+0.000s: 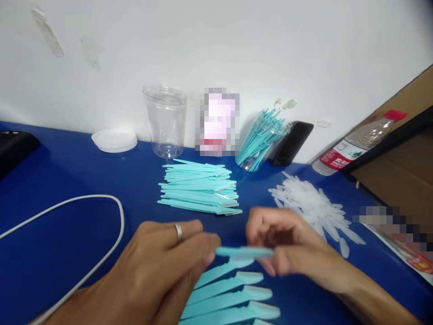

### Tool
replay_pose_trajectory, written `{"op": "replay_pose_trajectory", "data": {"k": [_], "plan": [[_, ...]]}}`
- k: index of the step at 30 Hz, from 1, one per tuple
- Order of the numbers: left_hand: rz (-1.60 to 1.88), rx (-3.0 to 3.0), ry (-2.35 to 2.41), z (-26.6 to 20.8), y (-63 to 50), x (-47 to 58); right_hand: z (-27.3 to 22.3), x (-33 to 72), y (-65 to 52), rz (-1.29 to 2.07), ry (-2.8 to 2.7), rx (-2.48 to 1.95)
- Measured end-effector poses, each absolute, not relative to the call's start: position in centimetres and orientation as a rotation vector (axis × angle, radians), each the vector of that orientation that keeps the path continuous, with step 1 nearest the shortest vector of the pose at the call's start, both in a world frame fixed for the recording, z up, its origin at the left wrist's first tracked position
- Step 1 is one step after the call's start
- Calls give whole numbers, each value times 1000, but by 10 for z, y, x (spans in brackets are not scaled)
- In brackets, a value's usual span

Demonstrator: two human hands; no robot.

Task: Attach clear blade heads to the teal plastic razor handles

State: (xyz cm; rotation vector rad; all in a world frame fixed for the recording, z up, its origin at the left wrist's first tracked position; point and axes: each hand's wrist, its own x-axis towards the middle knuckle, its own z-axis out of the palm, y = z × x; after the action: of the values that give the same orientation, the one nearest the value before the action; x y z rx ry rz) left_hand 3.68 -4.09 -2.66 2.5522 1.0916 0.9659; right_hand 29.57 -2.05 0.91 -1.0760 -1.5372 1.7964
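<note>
A turquoise eyebrow razor (238, 252), slightly blurred, spans the gap between my hands. My left hand (165, 257), with a ring on one finger, pinches its left end. The fingers of my right hand (291, 243) close on the other end; whether a cap is there too, I cannot make out. Below lie several more razors (233, 295) fanned in a row, blade ends to the right, partly covered by my left hand. Beyond my hands is a stacked pile of razors (198, 187). Translucent white blade covers (311, 203) are heaped past my right hand.
Along the wall stand a clear plastic jar (165, 119), a white lid (115, 140), a clear container filled with razors (262, 140) and a black phone (293, 143). A water bottle (358, 144) leans at right, near a cardboard box (399, 180). A white cable (122, 216) curves across the left.
</note>
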Motion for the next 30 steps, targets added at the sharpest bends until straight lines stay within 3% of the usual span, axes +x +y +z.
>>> {"op": "replay_pose_trajectory", "data": {"k": [4, 10, 19, 30], "plan": [[802, 2528, 1054, -30, -21, 46, 14, 298, -15, 1278, -1728, -1300], [811, 2567, 1074, -34, -13, 48, 17, 312, -9, 886, -2204, -1315], [670, 2645, 1075, -32, -15, 47, 16, 317, -6, 761, -2495, -1348], [592, 2545, 911, -30, -15, 46, 3, 309, -9, 862, -2475, -1220]]}}
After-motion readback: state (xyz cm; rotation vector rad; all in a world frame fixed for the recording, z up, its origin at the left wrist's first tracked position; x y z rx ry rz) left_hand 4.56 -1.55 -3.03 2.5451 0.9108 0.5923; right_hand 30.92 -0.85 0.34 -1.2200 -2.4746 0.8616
